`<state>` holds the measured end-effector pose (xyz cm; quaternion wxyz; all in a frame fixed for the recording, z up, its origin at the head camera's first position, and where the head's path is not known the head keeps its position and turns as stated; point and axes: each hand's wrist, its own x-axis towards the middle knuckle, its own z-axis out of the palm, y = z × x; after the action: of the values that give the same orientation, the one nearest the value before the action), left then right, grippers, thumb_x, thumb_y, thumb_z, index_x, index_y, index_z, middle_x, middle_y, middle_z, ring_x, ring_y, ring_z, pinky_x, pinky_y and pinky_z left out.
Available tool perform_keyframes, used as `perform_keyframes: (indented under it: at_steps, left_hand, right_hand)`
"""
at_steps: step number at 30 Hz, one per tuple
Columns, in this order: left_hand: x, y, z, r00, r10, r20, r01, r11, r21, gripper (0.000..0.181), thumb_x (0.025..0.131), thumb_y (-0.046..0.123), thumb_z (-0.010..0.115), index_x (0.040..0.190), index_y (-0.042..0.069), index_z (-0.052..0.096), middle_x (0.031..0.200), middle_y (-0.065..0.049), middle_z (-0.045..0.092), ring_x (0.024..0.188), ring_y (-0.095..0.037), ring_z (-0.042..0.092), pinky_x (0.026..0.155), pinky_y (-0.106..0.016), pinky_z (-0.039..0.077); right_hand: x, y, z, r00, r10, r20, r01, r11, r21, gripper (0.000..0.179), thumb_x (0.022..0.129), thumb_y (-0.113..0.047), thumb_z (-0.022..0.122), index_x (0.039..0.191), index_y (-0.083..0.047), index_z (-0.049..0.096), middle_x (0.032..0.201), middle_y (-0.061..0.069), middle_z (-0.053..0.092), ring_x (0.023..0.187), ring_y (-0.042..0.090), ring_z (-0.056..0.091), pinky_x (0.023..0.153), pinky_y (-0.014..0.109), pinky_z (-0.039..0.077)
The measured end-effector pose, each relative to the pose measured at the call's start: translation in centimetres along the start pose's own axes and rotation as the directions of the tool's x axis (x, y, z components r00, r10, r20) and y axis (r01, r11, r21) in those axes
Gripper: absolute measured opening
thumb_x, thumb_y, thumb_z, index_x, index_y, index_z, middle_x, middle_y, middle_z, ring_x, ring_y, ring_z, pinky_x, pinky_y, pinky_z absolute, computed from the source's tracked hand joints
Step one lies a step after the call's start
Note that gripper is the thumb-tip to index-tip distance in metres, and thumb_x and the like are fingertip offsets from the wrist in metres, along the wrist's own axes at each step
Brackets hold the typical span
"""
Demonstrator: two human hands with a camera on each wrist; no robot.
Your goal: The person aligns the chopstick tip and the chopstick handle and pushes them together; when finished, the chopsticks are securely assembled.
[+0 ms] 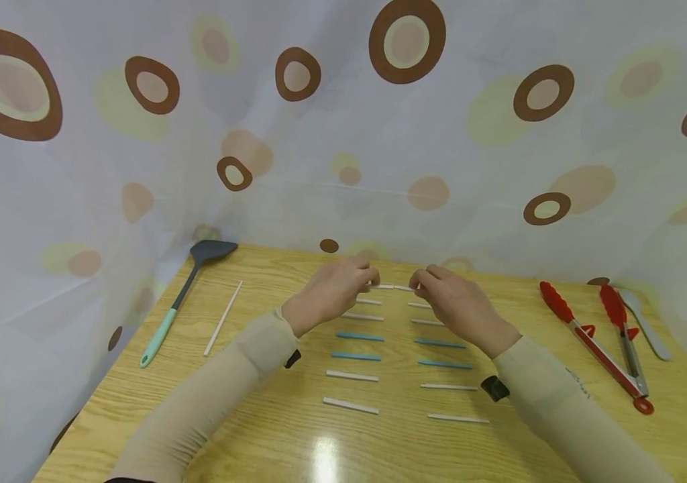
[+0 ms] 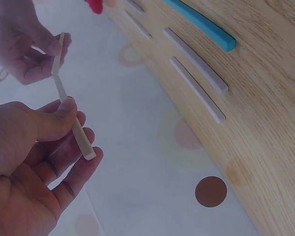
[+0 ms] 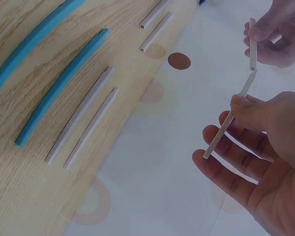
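Observation:
My left hand [image 1: 334, 292] pinches a thin, square-edged white stick piece [image 2: 80, 135] between thumb and fingers. Another white stick piece [image 3: 219, 135] is pinched the same way by my right hand [image 1: 458, 305]. Both hands hold them over the far edge of the table, and the inner ends meet at a slight angle in the wrist views. Two columns of short sticks lie on the table below, white ones and blue ones, such as a blue stick [image 1: 359, 336] on the left and a blue stick [image 1: 445, 365] on the right.
A longer white stick [image 1: 223, 318] lies left of the columns, beside a dark spatula with a mint handle [image 1: 159, 337]. Red-tipped tongs [image 1: 603, 359] and a grey utensil [image 1: 645, 323] lie at the right. A patterned curtain [image 1: 343, 121] hangs behind the wooden table [image 1: 259, 429].

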<state>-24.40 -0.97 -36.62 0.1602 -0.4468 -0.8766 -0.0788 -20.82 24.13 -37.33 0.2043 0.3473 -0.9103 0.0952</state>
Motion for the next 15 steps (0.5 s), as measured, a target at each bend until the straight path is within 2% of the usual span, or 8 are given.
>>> perform_keyframes:
  at_steps: [4, 9, 15]
  left_hand:
    - [-0.04, 0.10, 0.09, 1.000, -0.014, 0.009, 0.014, 1.000, -0.013, 0.016, 0.095, 0.010, 0.068, 0.109, 0.015, 0.070, 0.102, -0.001, 0.056, 0.075, -0.009, 0.060, 0.048, -0.018, 0.040]
    - [-0.05, 0.27, 0.35, 1.000, -0.019, 0.014, 0.019, 1.000, 0.013, 0.018, 0.094, 0.007, 0.068, 0.110, 0.015, 0.070, 0.097, -0.001, 0.058, 0.075, -0.009, 0.060, 0.048, -0.018, 0.040]
    - [-0.05, 0.47, 0.64, 0.999, 0.016, -0.036, -0.014, 0.999, 0.052, 0.016, 0.095, 0.007, 0.068, 0.107, 0.016, 0.071, 0.097, 0.000, 0.062, 0.079, -0.010, 0.061, 0.053, -0.017, 0.045]
  right_hand:
    - [-0.01, -0.01, 0.03, 1.000, -0.006, -0.005, 0.006, 1.000, -0.008, 0.015, 0.091, -0.001, 0.071, 0.103, -0.008, 0.064, 0.092, 0.004, 0.061, 0.075, 0.018, 0.063, 0.052, 0.029, 0.049]
    - [0.10, -0.03, 0.04, 0.999, -0.027, -0.033, 0.026, 0.998, -0.052, 0.013, 0.089, -0.004, 0.074, 0.100, -0.007, 0.068, 0.090, 0.005, 0.060, 0.068, 0.018, 0.061, 0.050, 0.029, 0.047]
    - [0.21, -0.23, 0.07, 0.998, -0.047, -0.052, 0.043, 0.995, -0.086, 0.008, 0.089, -0.009, 0.074, 0.095, -0.005, 0.072, 0.084, 0.005, 0.057, 0.066, 0.017, 0.056, 0.050, 0.028, 0.047]
